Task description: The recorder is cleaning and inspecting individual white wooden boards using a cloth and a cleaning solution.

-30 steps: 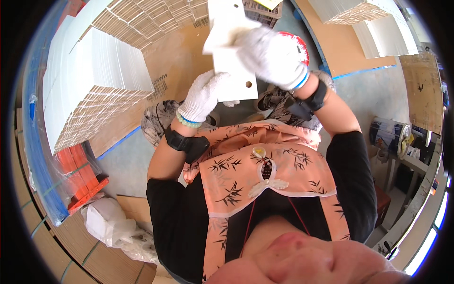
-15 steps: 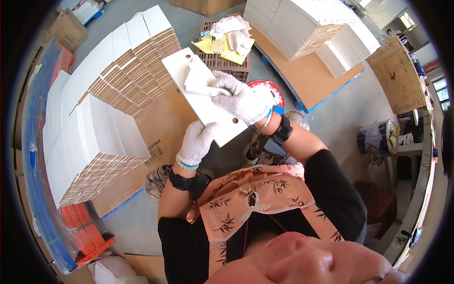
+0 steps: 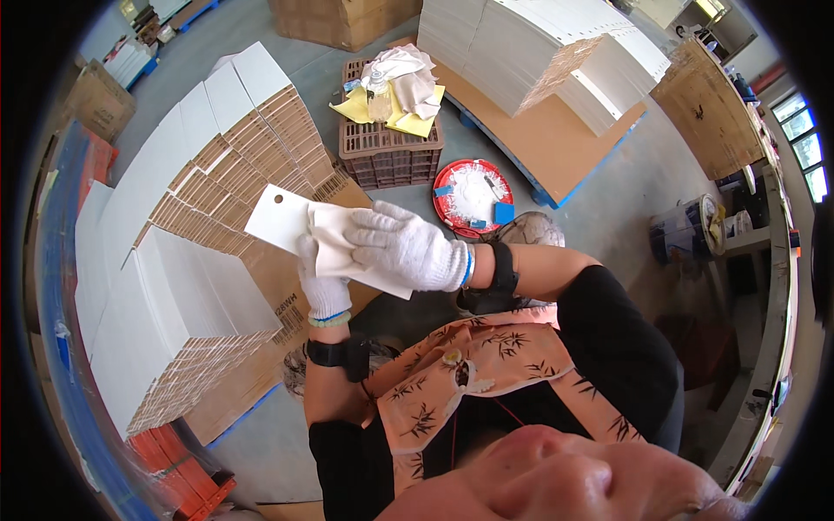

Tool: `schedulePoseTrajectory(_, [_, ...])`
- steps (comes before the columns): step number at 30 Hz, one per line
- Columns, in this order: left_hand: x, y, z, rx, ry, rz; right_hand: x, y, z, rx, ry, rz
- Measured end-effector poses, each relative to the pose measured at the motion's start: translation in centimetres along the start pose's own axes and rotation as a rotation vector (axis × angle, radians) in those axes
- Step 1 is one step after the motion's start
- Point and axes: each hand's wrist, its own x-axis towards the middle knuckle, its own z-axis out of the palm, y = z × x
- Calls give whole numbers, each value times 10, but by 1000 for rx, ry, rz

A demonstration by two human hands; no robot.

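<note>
A white rectangular board (image 3: 276,217) with a round hole near its far end is held up in front of me, tilted. My left hand (image 3: 323,282), in a white knit glove, grips its near-left edge, the fingers partly hidden by the cloth. Across the board's middle lies a creamy-white cloth (image 3: 330,227). My gloved right hand (image 3: 404,246) holds this cloth against the board's face, its fingers laid over it. The board's near end shows only partly below my right hand.
Stacked white boards (image 3: 195,269) stand on cardboard at left, more white stacks (image 3: 499,48) on a pallet at far right. A brown crate (image 3: 391,161) carries rags and a bottle (image 3: 379,95). Beside it sits a red tray (image 3: 443,208) of white material with blue blocks. Buckets (image 3: 686,230) stand right.
The board has come lower and left and turned flatter. My right hand's fingers have spread out over the cloth, and my left hand has shifted along the board's edge. The red tray is uncovered.
</note>
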Motion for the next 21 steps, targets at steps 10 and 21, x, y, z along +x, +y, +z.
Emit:
schedulePoseTrajectory(10, [14,-5,-1,103,50,13,22,31,61,241,-42,294])
schedulePoseTrajectory(21, [9,6,-6,62,108,-4,33,10,43,-201,103,95])
